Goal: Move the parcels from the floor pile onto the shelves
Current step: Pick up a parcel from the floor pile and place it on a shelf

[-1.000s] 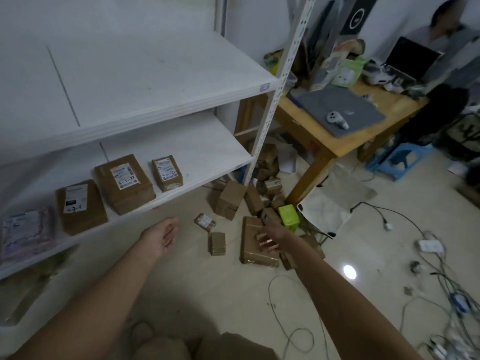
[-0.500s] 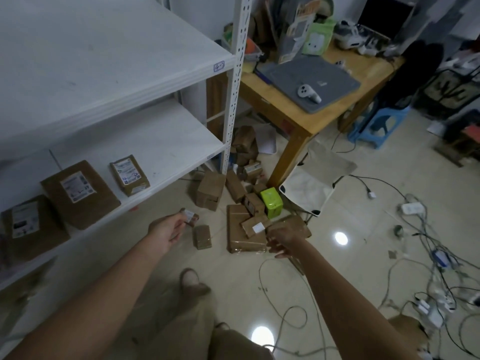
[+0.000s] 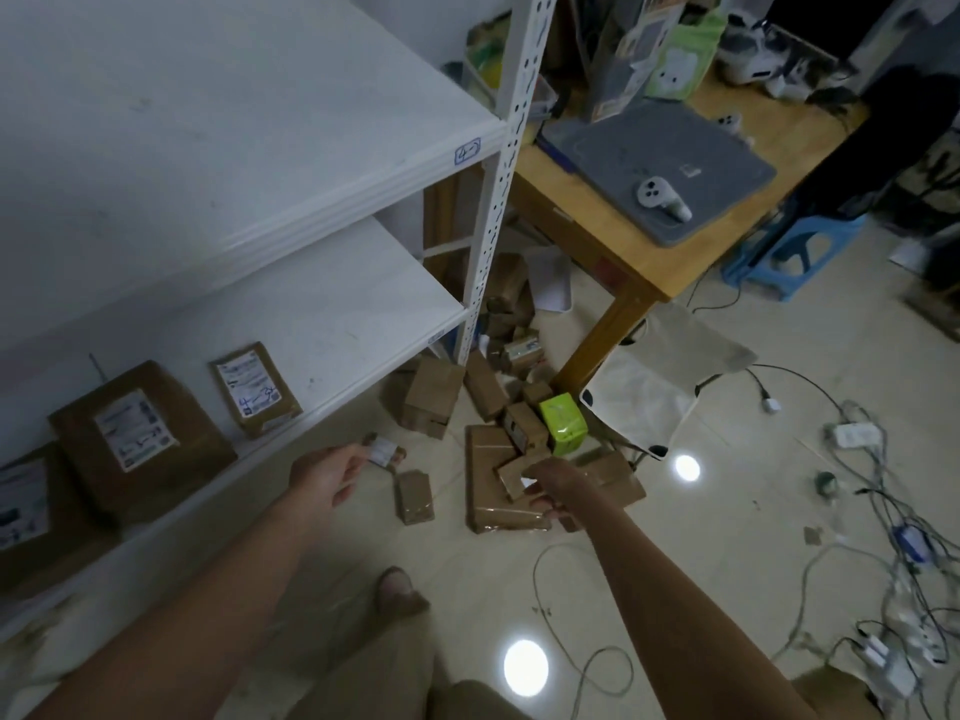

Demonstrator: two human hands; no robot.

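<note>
Parcels [image 3: 498,402]: brown pile on floor at foot of shelf post [image 3: 491,210], spilling back under table [image 3: 628,272]. Small box [image 3: 511,472] with white label, sitting on flat parcel [image 3: 485,504] at near edge of pile. Gripped by right hand [image 3: 561,483], fingers curled round its near end, arm stretched down from lower right. Green box [image 3: 563,426] just behind, touching pile.

Left hand [image 3: 327,472]: reaching low, fingers loosely bent, fingertips at edge of labelled packet [image 3: 385,452] lying on floor. Cannot tell whether touching or gripping. Loose parcel [image 3: 414,496] lying alone on floor between both hands, just apart from pile.

Lower shelf [image 3: 337,304]: three labelled parcels near front edge at left. Slim one [image 3: 257,389], bigger one [image 3: 140,439] beside it, third [image 3: 26,517] cut by frame edge. Upper shelf [image 3: 208,122] above, blue-marked tag [image 3: 467,150] on front corner by post.

Table right of shelving: grey mat [image 3: 691,148] on top, white controller [image 3: 662,197] on mat, green pouch [image 3: 680,54] standing behind. White fabric seat [image 3: 654,392] beside table leg, near green box. Blue stool [image 3: 800,257] further right. Cables [image 3: 883,511] tangled over floor at right, plugs and adapters among them. Shoe [image 3: 400,589] on floor between forearms.
</note>
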